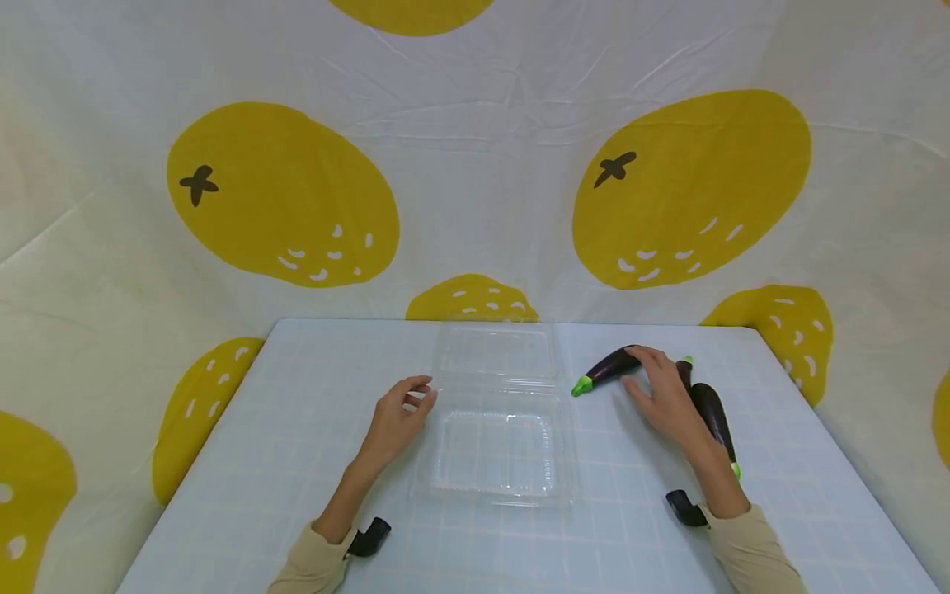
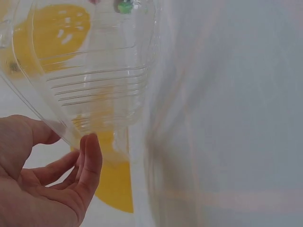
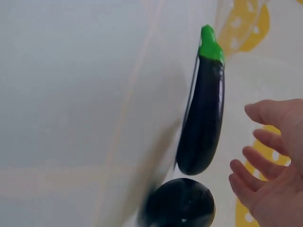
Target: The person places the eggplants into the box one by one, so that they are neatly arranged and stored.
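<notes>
A clear plastic clamshell container [image 1: 490, 503] lies on the table with its lid [image 1: 496, 382] folded back. My left hand [image 1: 401, 421] is at the container's left edge by the hinge, fingers loosely bent. In the left wrist view, thumb and fingertips [image 2: 92, 146] come right at the clear rim. My right hand [image 1: 663, 398] reaches over the blunt end of a dark purple eggplant [image 1: 610, 368] with a green cap. The right wrist view shows the spread fingers [image 3: 260, 163] beside an eggplant [image 3: 203, 113], with a gap between them.
Another eggplant [image 1: 714, 417] lies right of my right forearm, partly covered by it. A further one [image 1: 684, 373] shows behind the right hand. A pale checked cloth [image 1: 252, 462] covers the table. Behind it hangs a white sheet [image 1: 482, 165] with yellow fruit prints.
</notes>
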`<control>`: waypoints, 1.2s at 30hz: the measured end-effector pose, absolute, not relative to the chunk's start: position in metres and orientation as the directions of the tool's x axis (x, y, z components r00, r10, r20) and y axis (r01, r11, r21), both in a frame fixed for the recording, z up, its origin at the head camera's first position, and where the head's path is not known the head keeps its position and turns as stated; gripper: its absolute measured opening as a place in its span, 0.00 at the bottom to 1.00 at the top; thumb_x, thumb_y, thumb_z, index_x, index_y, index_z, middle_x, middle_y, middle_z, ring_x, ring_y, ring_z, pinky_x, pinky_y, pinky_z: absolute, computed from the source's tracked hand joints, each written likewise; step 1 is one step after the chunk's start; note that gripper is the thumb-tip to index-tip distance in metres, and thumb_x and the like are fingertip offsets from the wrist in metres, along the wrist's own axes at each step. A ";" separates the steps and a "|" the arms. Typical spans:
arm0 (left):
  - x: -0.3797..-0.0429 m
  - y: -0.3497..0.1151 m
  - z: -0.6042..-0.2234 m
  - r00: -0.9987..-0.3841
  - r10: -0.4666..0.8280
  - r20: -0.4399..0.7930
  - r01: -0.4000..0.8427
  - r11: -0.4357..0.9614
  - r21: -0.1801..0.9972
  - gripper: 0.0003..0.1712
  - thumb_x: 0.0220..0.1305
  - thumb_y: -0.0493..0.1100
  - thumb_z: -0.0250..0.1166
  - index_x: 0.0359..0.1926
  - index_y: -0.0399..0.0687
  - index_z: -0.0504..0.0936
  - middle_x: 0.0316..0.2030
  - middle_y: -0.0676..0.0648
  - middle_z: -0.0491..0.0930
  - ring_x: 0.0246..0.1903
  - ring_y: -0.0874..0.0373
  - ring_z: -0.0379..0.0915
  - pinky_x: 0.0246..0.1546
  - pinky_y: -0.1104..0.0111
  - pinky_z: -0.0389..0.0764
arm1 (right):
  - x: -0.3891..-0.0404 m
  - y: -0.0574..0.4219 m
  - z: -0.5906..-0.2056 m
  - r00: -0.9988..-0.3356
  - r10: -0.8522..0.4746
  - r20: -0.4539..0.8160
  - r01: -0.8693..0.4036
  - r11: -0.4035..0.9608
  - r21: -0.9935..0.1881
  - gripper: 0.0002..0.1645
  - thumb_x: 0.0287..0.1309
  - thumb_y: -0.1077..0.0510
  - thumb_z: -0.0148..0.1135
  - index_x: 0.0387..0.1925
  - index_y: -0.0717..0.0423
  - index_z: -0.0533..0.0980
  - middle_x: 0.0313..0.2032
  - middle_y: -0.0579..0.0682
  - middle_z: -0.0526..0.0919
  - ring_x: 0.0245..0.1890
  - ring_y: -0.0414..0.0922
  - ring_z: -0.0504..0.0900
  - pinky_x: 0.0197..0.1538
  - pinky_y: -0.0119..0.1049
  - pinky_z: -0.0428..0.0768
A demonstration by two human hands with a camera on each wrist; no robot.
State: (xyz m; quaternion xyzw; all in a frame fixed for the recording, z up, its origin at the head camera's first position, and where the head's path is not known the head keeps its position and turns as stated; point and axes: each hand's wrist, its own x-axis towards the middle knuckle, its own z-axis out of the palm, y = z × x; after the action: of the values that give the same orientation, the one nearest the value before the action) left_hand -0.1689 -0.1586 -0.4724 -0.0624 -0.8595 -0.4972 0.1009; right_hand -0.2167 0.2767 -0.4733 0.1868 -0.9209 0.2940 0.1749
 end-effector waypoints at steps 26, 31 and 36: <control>-0.168 -0.161 -0.471 -0.999 -0.004 0.047 0.042 0.341 0.939 0.19 0.70 0.38 0.68 0.58 0.35 0.82 0.47 0.39 0.84 0.26 0.51 0.79 0.27 0.68 0.82 | -0.237 0.255 -0.484 -0.855 -0.399 0.331 -0.505 0.785 -0.358 0.29 0.56 0.76 0.65 0.61 0.68 0.75 0.64 0.73 0.69 0.65 0.73 0.61 0.65 0.71 0.62; -0.168 -0.161 -0.470 -0.999 -0.016 0.045 0.037 0.347 0.937 0.19 0.69 0.38 0.70 0.58 0.35 0.83 0.44 0.40 0.84 0.24 0.55 0.79 0.28 0.70 0.83 | -0.238 0.252 -0.483 -0.852 -0.415 0.318 -0.508 0.801 -0.317 0.27 0.56 0.78 0.63 0.59 0.68 0.77 0.62 0.71 0.73 0.65 0.74 0.63 0.66 0.71 0.62; -0.169 -0.163 -0.469 -0.999 -0.028 0.036 0.024 0.338 0.941 0.19 0.68 0.38 0.70 0.56 0.34 0.83 0.42 0.41 0.84 0.26 0.53 0.80 0.29 0.70 0.84 | -0.241 0.249 -0.481 -0.852 -0.411 0.325 -0.499 0.826 -0.264 0.26 0.57 0.79 0.60 0.58 0.67 0.78 0.59 0.68 0.77 0.66 0.72 0.65 0.68 0.70 0.62</control>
State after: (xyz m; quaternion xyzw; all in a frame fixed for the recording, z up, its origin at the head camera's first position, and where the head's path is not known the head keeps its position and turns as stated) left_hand -0.1695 -0.1629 -0.4694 0.0012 -0.8177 -0.5751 0.0227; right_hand -0.2409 0.2492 -0.4814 0.2401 -0.9468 0.1719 0.1279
